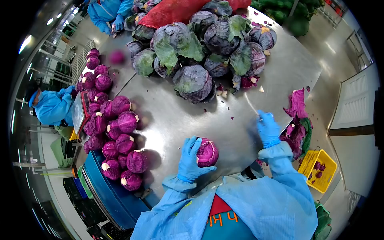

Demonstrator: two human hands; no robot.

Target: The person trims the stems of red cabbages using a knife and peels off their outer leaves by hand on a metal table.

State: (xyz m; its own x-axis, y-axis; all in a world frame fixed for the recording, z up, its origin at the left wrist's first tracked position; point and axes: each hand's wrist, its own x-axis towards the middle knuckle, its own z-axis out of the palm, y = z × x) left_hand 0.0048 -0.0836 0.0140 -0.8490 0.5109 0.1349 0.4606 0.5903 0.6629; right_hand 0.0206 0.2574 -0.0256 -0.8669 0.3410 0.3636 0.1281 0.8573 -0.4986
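Note:
My left hand (pixel 191 160), in a blue glove, is wrapped around the left side of a peeled red cabbage (pixel 208 153) near the table's front edge. My right hand (pixel 268 129), also gloved, is closed on a knife (pixel 251 103), whose thin blade is blurred and points up and left, apart from the cabbage. Its handle is hidden in my fingers. Beyond my hands lies a pile of untrimmed red cabbages (pixel 194 84) with dull outer leaves. Several peeled red cabbages (pixel 127 121) are heaped to my left, showing pale cut stems.
Torn purple leaves (pixel 295 134) hang at the steel table's (pixel 236 132) right edge. A yellow crate (pixel 320 170) stands on the floor there. A red mesh sack (pixel 174 12) tops the pile. Co-workers in blue stand far left (pixel 52 106) and back left (pixel 108 14). A blue bin (pixel 110 186) is left.

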